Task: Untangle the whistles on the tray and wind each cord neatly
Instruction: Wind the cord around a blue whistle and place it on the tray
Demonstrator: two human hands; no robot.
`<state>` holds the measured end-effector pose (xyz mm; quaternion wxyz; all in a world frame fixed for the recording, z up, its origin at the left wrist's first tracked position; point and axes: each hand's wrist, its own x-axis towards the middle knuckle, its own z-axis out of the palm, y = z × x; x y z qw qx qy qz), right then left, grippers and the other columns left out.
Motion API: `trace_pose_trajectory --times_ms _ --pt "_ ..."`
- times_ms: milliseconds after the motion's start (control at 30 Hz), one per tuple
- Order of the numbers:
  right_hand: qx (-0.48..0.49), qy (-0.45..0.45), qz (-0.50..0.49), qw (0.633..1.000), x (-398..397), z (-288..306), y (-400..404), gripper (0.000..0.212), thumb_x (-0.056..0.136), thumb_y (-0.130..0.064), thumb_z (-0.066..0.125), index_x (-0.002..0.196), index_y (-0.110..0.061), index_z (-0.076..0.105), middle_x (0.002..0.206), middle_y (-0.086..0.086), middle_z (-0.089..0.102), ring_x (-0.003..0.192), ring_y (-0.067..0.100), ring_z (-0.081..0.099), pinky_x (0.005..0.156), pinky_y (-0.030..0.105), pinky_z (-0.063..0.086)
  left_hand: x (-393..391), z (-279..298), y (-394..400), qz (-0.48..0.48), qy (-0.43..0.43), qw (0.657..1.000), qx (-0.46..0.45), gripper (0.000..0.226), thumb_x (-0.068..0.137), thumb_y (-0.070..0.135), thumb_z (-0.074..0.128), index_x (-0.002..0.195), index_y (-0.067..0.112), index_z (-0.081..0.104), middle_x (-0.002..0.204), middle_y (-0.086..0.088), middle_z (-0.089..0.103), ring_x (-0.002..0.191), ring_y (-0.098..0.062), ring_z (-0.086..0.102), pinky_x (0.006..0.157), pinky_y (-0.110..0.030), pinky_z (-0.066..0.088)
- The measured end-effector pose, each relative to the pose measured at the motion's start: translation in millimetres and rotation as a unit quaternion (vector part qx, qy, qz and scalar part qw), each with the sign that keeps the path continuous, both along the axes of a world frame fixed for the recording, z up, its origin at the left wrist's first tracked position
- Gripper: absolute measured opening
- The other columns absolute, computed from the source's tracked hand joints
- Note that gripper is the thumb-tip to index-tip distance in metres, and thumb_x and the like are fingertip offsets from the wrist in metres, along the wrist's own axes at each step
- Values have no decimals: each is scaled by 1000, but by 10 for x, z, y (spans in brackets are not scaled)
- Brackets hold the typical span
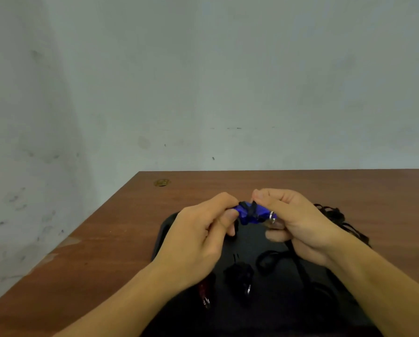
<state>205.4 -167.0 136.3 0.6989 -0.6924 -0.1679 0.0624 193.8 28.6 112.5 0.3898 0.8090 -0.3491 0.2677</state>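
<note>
1. Black tray (169,229), near edge cut off, carries two dark cord-wound whistles (239,276), hard to make out.
2. Above it, left hand (201,237) and right hand (293,224) pinch a blue whistle (251,215); its black cord (298,261) seemingly trails down.
3. Loose cords (335,215) lie beyond.

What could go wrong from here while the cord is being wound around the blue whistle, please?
1. The black cord trails from the right hand down onto the tray; it may snag the loose loop lying there.
2. The blue whistle is pinched only at its ends by the left hand and the right hand, so the wraps could slip off.
3. The tangled cords at the tray's right edge might get dragged.
</note>
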Motion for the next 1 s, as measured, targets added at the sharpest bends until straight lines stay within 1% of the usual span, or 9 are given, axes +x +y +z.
trace_pose_trajectory --times_ms 167,233,300,367,467,567,767,933,1000 --pt "30 -26 -10 999 -28 -74 47 24 76 -35 67 69 -12 70 55 -4 41 43 3 26 43 17 20 -73 33 -86 -9 28 996 -85 18 102 23 44 95 27 60 70 2 64 48 -11 51 51 -35 45" --pt "-45 -132 -71 988 -51 -124 81 25 83 -35 66 82 -12 75 57 -7 51 45 0 39 47 13 30 -88 48 -107 6 25 994 -111 19 102 24 44 93 27 60 66 2 63 47 -9 51 51 -31 44" --pt "-128 -242 -121 954 -72 -170 126 14 93 -27 65 82 -26 73 61 -15 61 56 -2 53 58 9 39 -76 22 -127 31 22 994 -106 20 103 24 45 90 27 60 62 2 62 48 -8 53 52 -26 43" --pt "-192 -307 -132 923 -90 -215 146 19 97 -21 61 82 -31 68 71 -17 66 71 2 63 66 11 43 -47 5 -118 61 23 993 -101 22 104 24 47 85 30 58 59 2 61 47 -9 53 50 -28 43" --pt "-248 -365 -128 888 -109 -240 127 16 97 -21 58 86 -28 67 79 -13 67 80 9 66 71 18 49 21 -9 -62 111 -1 992 -61 19 103 31 49 87 28 57 56 2 58 48 -14 55 49 -36 45" --pt "-251 -391 -127 877 -125 -185 100 10 93 -24 59 90 -26 68 82 -10 68 80 13 67 72 30 54 69 10 1 153 -49 987 7 20 100 39 43 91 26 56 55 5 53 49 -17 53 48 -42 45" --pt "-268 -486 -179 812 -162 -56 14 14 94 -28 55 89 -22 67 75 -15 59 67 8 58 62 16 45 10 157 19 178 -149 969 82 26 99 34 40 90 18 58 57 7 51 43 -22 46 39 -37 39" --pt "-288 -494 -192 798 -175 -20 -53 16 92 -35 63 83 -22 66 70 -14 57 63 6 55 60 10 39 6 132 17 210 -171 950 155 28 96 34 40 83 16 56 55 4 52 39 -29 46 35 -34 38" --pt "-277 -476 -176 816 -185 -14 -68 18 92 -37 62 82 -23 67 71 -14 59 64 7 58 60 10 39 20 126 41 188 -162 949 195 29 98 38 37 85 19 55 58 5 54 43 -28 50 38 -37 43"
